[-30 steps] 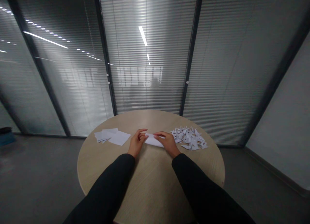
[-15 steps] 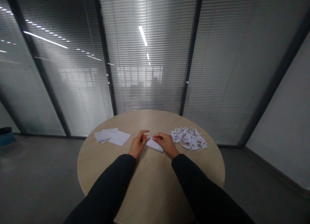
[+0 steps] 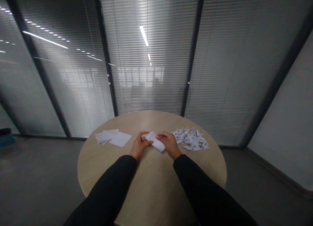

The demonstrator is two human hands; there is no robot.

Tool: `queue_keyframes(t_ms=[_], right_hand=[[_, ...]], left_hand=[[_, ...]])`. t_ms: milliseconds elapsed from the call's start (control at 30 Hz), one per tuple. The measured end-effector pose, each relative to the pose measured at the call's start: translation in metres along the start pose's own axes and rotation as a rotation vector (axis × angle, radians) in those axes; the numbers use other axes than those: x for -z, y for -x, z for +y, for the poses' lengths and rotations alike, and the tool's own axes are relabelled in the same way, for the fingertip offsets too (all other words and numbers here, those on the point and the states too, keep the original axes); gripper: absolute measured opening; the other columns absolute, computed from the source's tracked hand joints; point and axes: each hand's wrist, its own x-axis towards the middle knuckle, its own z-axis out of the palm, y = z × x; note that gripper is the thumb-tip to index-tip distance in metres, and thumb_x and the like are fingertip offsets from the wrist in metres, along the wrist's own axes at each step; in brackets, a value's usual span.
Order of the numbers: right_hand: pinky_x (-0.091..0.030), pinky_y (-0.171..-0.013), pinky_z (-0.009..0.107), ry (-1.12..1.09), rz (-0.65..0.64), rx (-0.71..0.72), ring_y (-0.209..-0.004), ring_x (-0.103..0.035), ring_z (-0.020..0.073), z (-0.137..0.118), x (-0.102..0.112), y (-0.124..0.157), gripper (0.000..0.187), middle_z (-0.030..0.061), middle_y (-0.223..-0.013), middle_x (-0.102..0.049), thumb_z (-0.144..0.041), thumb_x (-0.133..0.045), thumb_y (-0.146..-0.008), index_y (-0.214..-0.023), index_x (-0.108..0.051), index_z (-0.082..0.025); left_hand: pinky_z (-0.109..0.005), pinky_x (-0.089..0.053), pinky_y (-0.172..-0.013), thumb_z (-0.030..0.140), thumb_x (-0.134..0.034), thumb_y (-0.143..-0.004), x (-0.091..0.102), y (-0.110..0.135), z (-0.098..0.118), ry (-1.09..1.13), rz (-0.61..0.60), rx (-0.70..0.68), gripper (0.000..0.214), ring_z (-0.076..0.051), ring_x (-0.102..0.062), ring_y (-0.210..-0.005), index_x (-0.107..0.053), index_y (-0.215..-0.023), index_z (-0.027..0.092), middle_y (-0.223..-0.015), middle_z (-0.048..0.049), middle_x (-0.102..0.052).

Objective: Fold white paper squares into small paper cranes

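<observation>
Between my hands, near the middle of the round table, is a folded sheet of white paper (image 3: pixel 156 143), now a slanted oblong. My left hand (image 3: pixel 141 144) grips its left edge, thumb on top and fingers curled beyond. On the upper right edge, my right hand (image 3: pixel 169 143) pinches the same paper with thumb and fingertips. The fingers partly cover both edges of the sheet. Closest to my right hand is a heap of small folded white paper pieces (image 3: pixel 192 139) with pointed ends. Off to the left of my left hand lie several flat white paper sheets (image 3: pixel 120 139), loosely overlapping.
The round wooden table (image 3: pixel 151 187) has its curved far edge close to a glass partition with blinds (image 3: pixel 151 99). Dark frame posts divide the glass. A blue object (image 3: pixel 7 139) with a dark top stands on the grey floor at far left.
The folded paper has been turned and now shows as a broader oblong, its top end raised between my hands. My fingers have shifted along its edges. The heap and loose sheets stay put.
</observation>
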Motion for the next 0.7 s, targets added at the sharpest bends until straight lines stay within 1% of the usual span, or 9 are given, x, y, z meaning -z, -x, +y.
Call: queue_keyframes(t_ms=[133,267,333,433,500,700], right_hand=[[-0.044,-0.052,0.025,-0.013,0.009,-0.024,-0.058,-0.060,0.0167,-0.003,-0.001,0.001,0.024,0.0048,-0.065,-0.067,-0.037,-0.070,-0.060,-0.070,-0.067,-0.015],[-0.044,-0.051,0.025,-0.023,0.012,-0.035,-0.058,-0.060,0.0166,-0.003,0.000,0.001,0.025,0.0044,-0.063,-0.066,-0.038,-0.071,-0.061,-0.071,-0.067,-0.015],[-0.043,-0.051,0.025,-0.028,0.013,-0.038,-0.057,-0.060,0.0165,-0.002,0.000,0.001,0.026,0.0042,-0.063,-0.066,-0.039,-0.071,-0.061,-0.071,-0.067,-0.015],[-0.043,-0.051,0.025,-0.054,0.021,-0.051,-0.058,-0.060,0.0165,0.001,0.001,-0.001,0.028,0.0042,-0.063,-0.066,-0.040,-0.071,-0.060,-0.072,-0.067,-0.015],[-0.043,-0.053,0.025,-0.077,0.024,-0.064,-0.058,-0.060,0.0166,0.001,0.000,-0.001,0.030,0.0044,-0.064,-0.067,-0.040,-0.072,-0.058,-0.072,-0.067,-0.015],[-0.045,-0.055,0.026,-0.109,0.005,-0.093,-0.060,-0.061,0.0173,-0.003,-0.001,0.000,0.031,0.0051,-0.065,-0.067,-0.040,-0.074,-0.056,-0.072,-0.067,-0.014]], left_hand=[[-0.024,-0.047,-0.053,0.029,-0.077,-0.053,-0.001,0.002,0.006,-0.026,0.012,-0.011,0.058,-0.012,-0.058,-0.048,-0.048,-0.101,0.014,-0.052,0.0061,-0.057],[-0.025,-0.049,-0.054,0.030,-0.078,-0.051,-0.001,0.002,0.007,-0.022,0.048,-0.010,0.055,-0.013,-0.060,-0.049,-0.052,-0.097,0.014,-0.051,0.0060,-0.057],[-0.027,-0.051,-0.058,0.031,-0.079,-0.051,-0.001,0.002,0.006,0.017,0.061,0.028,0.051,-0.014,-0.061,-0.051,-0.055,-0.092,0.013,-0.054,0.0036,-0.060],[-0.029,-0.053,-0.065,0.035,-0.079,-0.051,-0.001,0.002,0.008,0.116,0.065,0.123,0.040,-0.016,-0.064,-0.057,-0.059,-0.077,0.012,-0.061,-0.0022,-0.066],[-0.030,-0.053,-0.067,0.038,-0.078,-0.051,-0.002,0.003,0.010,0.147,0.070,0.155,0.036,-0.016,-0.064,-0.059,-0.060,-0.069,0.012,-0.064,-0.0040,-0.067],[-0.027,-0.052,-0.059,0.044,-0.077,-0.050,-0.003,0.006,0.014,0.094,0.165,0.083,0.038,-0.013,-0.060,-0.050,-0.060,-0.062,0.012,-0.055,-0.0021,-0.064]])
